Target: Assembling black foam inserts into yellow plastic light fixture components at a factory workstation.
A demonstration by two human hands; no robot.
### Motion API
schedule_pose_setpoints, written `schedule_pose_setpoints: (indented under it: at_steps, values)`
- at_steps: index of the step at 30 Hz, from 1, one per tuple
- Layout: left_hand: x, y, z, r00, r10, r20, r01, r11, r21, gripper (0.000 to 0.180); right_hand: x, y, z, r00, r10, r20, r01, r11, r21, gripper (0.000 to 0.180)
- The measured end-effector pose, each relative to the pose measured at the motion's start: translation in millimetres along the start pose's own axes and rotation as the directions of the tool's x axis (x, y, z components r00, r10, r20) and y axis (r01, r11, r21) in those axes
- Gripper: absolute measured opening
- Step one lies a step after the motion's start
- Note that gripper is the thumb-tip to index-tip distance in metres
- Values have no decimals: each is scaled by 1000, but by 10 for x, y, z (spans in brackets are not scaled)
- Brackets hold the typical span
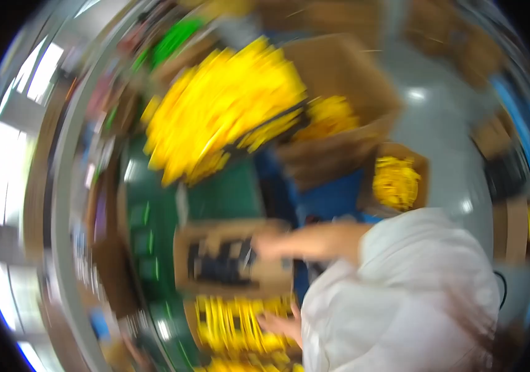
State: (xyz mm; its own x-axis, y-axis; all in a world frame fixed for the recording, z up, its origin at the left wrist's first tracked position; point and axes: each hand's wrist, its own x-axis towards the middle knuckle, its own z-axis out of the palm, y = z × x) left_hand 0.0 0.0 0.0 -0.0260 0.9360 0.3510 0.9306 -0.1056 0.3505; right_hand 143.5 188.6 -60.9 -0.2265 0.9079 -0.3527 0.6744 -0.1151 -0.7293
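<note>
At left the green, smooth-faced counter (224, 198) carries a heap of glossy yellow strips (224, 102), blurred and bristling over a dark edge. Below it, an oblong cardboard box (185, 271) holds flat black pieces (221, 261); farther down, narrow yellow bands (227, 323) lie side by side. The right hand (268, 244) is over the black-filled box — its grip too blurred to tell how open it is or what it holds. The left hand (281, 325) has fingers extended over the bands, its hold unclear. Rightward stand a large brown carton (333, 59) and a smaller box (424, 177), both containing yellow pieces.
</note>
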Motion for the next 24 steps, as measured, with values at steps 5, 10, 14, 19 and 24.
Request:
schedule_pose_setpoints:
  at_steps: [5,10,14,19,24]
  values:
    - [-31,-84,-516,920,-300,-252,317,948,28,43,117,723,-400,991,-60,-120,44,990,-136,35]
    - [-890,-550,-1155,713,-641,-284,700,675,234,44,95,451,-202,977,-211,-40,188,928,-322,47]
    - [-1405,-602,-1135,773,-632,-61,634,764,121,16,120,452,-211,979,-205,-10,188,915,-356,51]
    - [-1260,-738,-1183,689,-595,-414,656,755,7,15,6,223,-286,994,-105,5,94,866,-491,51]
    - [-1135,-1154,-1360,642,-744,-184,668,425,611,20,15,178,-227,994,-107,30,107,858,-502,51]
